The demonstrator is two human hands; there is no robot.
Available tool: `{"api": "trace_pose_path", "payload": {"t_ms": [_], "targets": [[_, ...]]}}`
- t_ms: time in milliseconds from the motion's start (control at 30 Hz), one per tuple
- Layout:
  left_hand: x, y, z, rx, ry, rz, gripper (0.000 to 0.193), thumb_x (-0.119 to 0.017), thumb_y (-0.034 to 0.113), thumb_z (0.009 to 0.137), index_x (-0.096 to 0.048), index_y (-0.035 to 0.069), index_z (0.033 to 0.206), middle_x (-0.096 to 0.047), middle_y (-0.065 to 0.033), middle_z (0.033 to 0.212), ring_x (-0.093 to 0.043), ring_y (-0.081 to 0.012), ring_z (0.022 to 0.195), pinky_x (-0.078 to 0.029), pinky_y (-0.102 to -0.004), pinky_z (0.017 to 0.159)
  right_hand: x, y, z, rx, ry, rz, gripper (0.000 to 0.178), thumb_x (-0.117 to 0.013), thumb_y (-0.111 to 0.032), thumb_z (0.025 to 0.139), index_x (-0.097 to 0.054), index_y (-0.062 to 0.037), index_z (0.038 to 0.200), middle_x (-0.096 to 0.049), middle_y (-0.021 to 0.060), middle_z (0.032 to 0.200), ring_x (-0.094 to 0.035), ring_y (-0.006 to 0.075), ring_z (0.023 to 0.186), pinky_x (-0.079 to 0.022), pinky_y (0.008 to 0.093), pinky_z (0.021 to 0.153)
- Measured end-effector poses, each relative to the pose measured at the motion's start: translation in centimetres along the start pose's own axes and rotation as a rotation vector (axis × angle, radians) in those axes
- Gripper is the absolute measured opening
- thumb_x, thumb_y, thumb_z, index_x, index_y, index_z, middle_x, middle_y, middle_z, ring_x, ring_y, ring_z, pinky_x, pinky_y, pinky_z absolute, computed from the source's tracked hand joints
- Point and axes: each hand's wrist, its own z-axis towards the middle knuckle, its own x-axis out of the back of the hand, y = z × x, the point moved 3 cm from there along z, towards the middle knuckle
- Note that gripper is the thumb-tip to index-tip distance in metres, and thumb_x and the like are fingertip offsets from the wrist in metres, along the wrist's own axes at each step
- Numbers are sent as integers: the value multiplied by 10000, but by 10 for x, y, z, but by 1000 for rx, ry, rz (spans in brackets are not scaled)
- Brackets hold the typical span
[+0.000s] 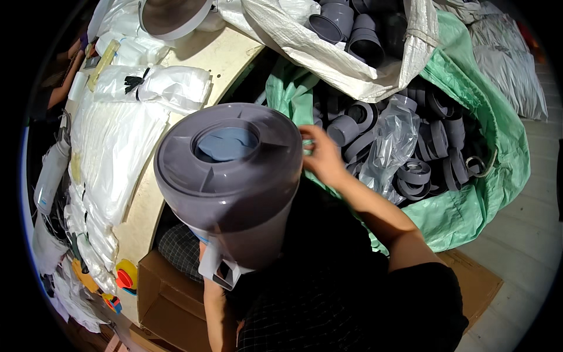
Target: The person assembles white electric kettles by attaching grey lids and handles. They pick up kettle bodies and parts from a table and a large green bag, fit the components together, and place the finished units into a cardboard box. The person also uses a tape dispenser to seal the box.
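A large plastic jug (252, 237) with a pale translucent body stands in front of me over my lap. Its wide grey lid (226, 182) has raised ribs and a round recess, in which a blue-grey piece (227, 144) lies. A pale handle (216, 264) sticks out low on the side toward me. My left hand (203, 249) is against the jug behind this handle; its fingers are mostly hidden. At the lid's right edge is my right hand (322, 154), slightly blurred, its thumb and fingers apart and nothing seen in them.
To the right, a green woven sack (495, 176) holds many grey plastic rings and cups (437, 141). A white sack (346, 76) with grey cups sits beyond it. White plastic bags (117, 152) cover the table (234, 44) at left. A cardboard box (167, 293) lies below.
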Motion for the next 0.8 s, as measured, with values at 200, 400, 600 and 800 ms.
{"api": "trace_pose_path", "payload": {"t_ms": [200, 400, 600, 800], "targets": [[2, -16, -17, 49, 62, -1, 663, -516, 466, 1041, -360, 46, 1530, -535, -99, 1369, -503, -209, 1251, -389, -340, 1062, 163, 210, -102, -737, 454, -665, 517, -779, -392, 818, -600, -2, 1107, -706, 239, 1052, -689, 402, 1001, -531, 448, 873], [-6, -11, -21, 73, 55, 19, 645, -534, 449, 1037, -386, 42, 1515, -556, -88, 1335, -520, -186, 1221, -408, -327, 1041, 119, 277, -177, -918, -763, -1276, 540, -692, -315, 857, -629, -195, 1380, -683, 132, 1311, -616, 295, 1272, -356, 453, 1145], [-13, -15, -1, 41, 17, 57, 627, -551, 432, 1033, -412, 37, 1501, -578, -76, 1302, -537, -164, 1192, -426, -314, 1021, 139, 286, -149, -971, -736, -1272, 562, -796, -332, 780, -672, -161, 1301, -715, 115, 1242, -665, 282, 1201, -524, 420, 1010], [-18, -10, 0, 21, -51, 30, 609, -569, 415, 1029, -438, 33, 1486, -600, -65, 1269, -554, -141, 1162, -444, -301, 1000, 181, 295, -189, -704, -954, -1361, 534, -842, -250, 760, -666, -128, 1250, -717, 135, 1221, -696, 316, 1131, -568, 446, 916]]}}
